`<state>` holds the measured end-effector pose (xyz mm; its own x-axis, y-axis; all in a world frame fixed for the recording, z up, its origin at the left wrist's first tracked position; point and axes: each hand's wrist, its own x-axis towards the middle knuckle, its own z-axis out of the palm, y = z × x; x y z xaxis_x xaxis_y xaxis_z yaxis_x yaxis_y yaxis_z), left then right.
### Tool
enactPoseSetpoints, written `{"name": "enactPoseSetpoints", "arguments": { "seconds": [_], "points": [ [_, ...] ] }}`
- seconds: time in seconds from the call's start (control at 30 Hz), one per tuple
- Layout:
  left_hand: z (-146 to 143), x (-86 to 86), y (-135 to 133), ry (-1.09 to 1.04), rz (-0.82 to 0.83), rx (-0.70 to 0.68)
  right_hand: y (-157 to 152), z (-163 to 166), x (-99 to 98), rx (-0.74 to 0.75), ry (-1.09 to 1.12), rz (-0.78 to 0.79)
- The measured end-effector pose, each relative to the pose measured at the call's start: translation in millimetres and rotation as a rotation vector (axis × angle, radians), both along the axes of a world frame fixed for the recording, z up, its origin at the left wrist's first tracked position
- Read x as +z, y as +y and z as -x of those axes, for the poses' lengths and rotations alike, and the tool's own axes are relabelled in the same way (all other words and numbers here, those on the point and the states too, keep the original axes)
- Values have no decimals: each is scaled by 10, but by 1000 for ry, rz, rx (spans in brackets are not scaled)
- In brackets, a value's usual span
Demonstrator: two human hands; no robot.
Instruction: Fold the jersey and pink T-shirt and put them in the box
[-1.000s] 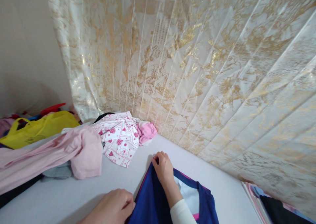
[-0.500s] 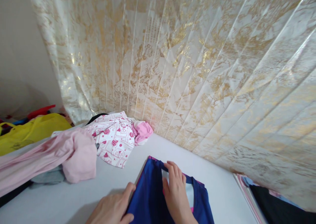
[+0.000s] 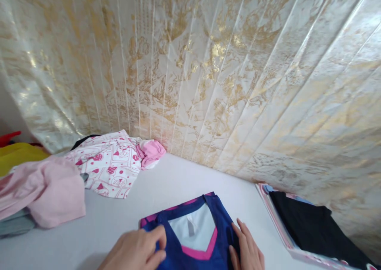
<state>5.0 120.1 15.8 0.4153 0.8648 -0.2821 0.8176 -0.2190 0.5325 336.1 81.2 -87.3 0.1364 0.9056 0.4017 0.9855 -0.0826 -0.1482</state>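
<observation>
Looking down at a navy blue V-neck shirt with pink trim and a white lining (image 3: pixel 220 226), which lies flat and neck-up on the white tabletop (image 3: pixel 178 182), a little out from the foot of the big cream-and-gold pleated curtain (image 3: pixel 208 83). The left hand (image 3: pixel 135 250) sits on the shirt's left shoulder with the fingers bunched close together; can't tell if it's actually pinching the cloth or just resting on it. The right hand (image 3: pixel 247 248) lies flat on the other edge, fingers straight and spread, gripping nothing. My guess is one hand on each side keeps the fabric pinned and smooth. Right at the curtain's hem, off to the left, a white top with a pink cartoon print (image 3: pixel 108 169) and a small balled-up pink cloth (image 3: pixel 150 153) lie crumpled. Further from the curtain on that side is a floppy pale pink garment (image 3: pixel 53 190). Under the curtain's right end, a folded black garment (image 3: pixel 300 218) lies in a shallow pink-rimmed box (image 3: pixel 275 230).
</observation>
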Motion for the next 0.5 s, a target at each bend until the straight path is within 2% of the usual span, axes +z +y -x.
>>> {"name": "enactPoseSetpoints", "arguments": {
  "seconds": [0.07, 0.17, 0.4, 0.5],
  "points": [
    [37, 69, 211, 116, -127, 71, 12, 38, -12, 34, 11, 3],
    [49, 56, 412, 142, -214, 99, 17, 69, -51, 45, 37, -16],
    [-108, -77, 509, -33, -178, 90, 22, 57, -109, 79, 43, -142],
    [-53, -70, 490, 31, -169, 117, 24, 74, -100, 81, 14, -160]
  ]
}}
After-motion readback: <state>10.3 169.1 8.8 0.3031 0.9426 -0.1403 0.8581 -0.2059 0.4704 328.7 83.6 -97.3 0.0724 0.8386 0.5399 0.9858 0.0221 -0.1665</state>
